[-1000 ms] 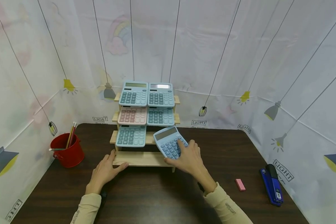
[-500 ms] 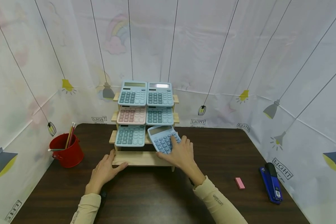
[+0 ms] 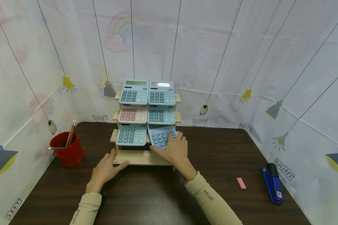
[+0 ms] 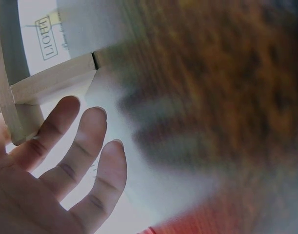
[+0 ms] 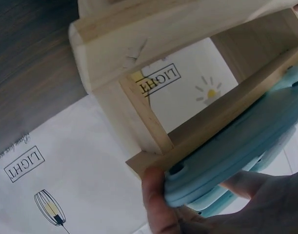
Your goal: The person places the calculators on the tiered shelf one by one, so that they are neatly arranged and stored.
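My right hand (image 3: pixel 174 150) grips a blue calculator (image 3: pixel 159 137) on the right side of the rack's third tier down. The calculator is slightly turned, its upper part under the tier above. In the right wrist view its edge (image 5: pixel 227 156) lies along a wooden slat, between thumb and fingers. My left hand (image 3: pixel 104 170) rests against the left end of the wooden rack (image 3: pixel 140 157), fingers spread and relaxed. Beside the held calculator lies another blue calculator (image 3: pixel 131 135). Above are a pink calculator (image 3: pixel 133 114) and several more blue ones.
A red bucket (image 3: pixel 70 156) with pencils stands on the left of the dark table (image 3: pixel 146 200). To the right lie a pink eraser (image 3: pixel 241 183) and a blue stapler (image 3: pixel 272 184). A printed curtain (image 3: pixel 214 62) hangs behind and along both sides.
My right hand has moved the blue calculator leftward and back onto the third tier, turning it straighter. My left hand has stayed at the rack's left end.
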Demonstrator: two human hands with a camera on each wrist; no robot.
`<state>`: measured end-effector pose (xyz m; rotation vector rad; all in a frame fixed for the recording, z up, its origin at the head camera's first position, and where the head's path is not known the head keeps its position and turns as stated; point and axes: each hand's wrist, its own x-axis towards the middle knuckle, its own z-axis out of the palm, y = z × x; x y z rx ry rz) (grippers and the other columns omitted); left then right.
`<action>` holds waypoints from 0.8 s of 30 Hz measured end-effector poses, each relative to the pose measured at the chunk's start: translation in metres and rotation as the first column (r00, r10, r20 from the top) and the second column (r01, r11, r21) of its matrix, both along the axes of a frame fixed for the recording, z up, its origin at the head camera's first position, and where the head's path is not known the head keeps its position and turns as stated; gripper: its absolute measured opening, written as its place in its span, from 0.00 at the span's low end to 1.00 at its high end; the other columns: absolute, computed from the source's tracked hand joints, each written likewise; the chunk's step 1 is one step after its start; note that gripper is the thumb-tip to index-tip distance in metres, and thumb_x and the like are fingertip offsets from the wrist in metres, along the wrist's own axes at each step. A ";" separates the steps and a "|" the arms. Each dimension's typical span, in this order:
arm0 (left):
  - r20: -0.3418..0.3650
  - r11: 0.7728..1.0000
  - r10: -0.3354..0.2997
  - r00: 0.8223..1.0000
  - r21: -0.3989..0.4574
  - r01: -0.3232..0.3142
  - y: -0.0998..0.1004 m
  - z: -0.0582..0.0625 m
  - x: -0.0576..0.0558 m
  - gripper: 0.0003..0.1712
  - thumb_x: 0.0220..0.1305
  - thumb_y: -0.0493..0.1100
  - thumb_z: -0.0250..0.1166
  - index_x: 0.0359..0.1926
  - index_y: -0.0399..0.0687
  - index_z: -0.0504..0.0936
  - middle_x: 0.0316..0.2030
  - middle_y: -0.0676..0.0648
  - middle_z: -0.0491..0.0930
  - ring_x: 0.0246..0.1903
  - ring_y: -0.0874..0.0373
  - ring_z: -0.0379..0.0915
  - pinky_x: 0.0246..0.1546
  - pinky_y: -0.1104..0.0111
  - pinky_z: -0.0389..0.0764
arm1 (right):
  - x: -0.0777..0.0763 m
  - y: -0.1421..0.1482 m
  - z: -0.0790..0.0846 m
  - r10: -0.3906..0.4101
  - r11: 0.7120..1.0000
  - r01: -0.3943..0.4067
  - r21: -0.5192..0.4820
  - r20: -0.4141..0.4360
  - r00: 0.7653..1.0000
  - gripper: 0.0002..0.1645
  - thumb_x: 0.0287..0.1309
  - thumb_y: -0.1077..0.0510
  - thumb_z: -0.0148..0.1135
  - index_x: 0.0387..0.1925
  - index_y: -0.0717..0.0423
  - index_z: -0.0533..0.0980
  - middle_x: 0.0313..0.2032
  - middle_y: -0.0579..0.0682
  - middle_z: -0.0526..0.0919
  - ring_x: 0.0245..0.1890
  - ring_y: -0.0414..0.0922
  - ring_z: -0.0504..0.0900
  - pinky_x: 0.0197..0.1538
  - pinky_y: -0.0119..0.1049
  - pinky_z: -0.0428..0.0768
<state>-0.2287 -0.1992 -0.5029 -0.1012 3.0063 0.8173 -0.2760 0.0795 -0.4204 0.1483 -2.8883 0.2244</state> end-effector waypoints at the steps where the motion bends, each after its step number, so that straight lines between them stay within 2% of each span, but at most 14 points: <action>1: 0.000 1.000 -0.002 1.000 0.000 0.002 0.000 0.000 0.000 0.66 0.57 0.83 0.55 0.79 0.43 0.50 0.62 0.32 0.70 0.50 0.38 0.75 0.42 0.43 0.79 | 0.000 0.000 0.001 0.008 1.000 -0.008 0.002 0.002 1.000 0.68 0.42 0.10 0.54 0.69 0.56 0.69 0.56 0.70 0.70 0.48 0.61 0.75 0.54 0.51 0.75; 6: -0.004 1.000 -0.002 1.000 -0.002 0.002 -0.001 0.001 0.000 0.66 0.57 0.83 0.54 0.79 0.43 0.50 0.63 0.33 0.70 0.51 0.38 0.75 0.42 0.43 0.79 | 0.001 0.002 0.003 0.071 0.997 -0.071 -0.009 0.017 0.997 0.72 0.38 0.10 0.56 0.70 0.59 0.67 0.58 0.70 0.68 0.47 0.59 0.75 0.48 0.48 0.78; 12: -0.007 1.000 0.004 1.000 0.000 -0.004 -0.001 0.003 -0.001 0.66 0.56 0.83 0.55 0.80 0.44 0.50 0.61 0.34 0.71 0.49 0.41 0.75 0.42 0.46 0.79 | -0.001 0.004 0.002 0.114 0.991 -0.112 -0.079 0.022 0.993 0.71 0.38 0.13 0.61 0.71 0.59 0.65 0.59 0.69 0.65 0.48 0.59 0.73 0.49 0.49 0.78; 16: -0.005 1.000 0.003 1.000 -0.001 -0.003 -0.001 0.003 -0.002 0.66 0.56 0.83 0.55 0.79 0.43 0.50 0.61 0.34 0.71 0.48 0.42 0.75 0.42 0.45 0.79 | -0.005 0.001 -0.001 0.106 0.990 -0.105 -0.093 0.004 0.994 0.73 0.38 0.12 0.60 0.71 0.61 0.65 0.58 0.70 0.65 0.48 0.58 0.73 0.50 0.50 0.78; 20: 0.002 1.000 0.000 1.000 0.002 0.000 -0.001 0.001 -0.002 0.67 0.56 0.84 0.53 0.80 0.44 0.49 0.62 0.34 0.71 0.50 0.41 0.75 0.43 0.44 0.79 | -0.010 -0.004 -0.007 0.075 0.996 -0.077 -0.049 -0.041 0.996 0.74 0.38 0.10 0.57 0.71 0.61 0.66 0.57 0.69 0.67 0.49 0.59 0.74 0.52 0.50 0.77; 24: 0.008 1.000 0.000 1.000 0.007 0.000 -0.001 -0.001 -0.001 0.67 0.55 0.84 0.53 0.80 0.43 0.49 0.63 0.33 0.70 0.51 0.40 0.75 0.44 0.42 0.78 | -0.015 -0.008 -0.012 0.037 0.999 -0.039 -0.019 -0.101 0.994 0.73 0.36 0.09 0.56 0.68 0.60 0.69 0.53 0.67 0.70 0.45 0.59 0.75 0.50 0.50 0.76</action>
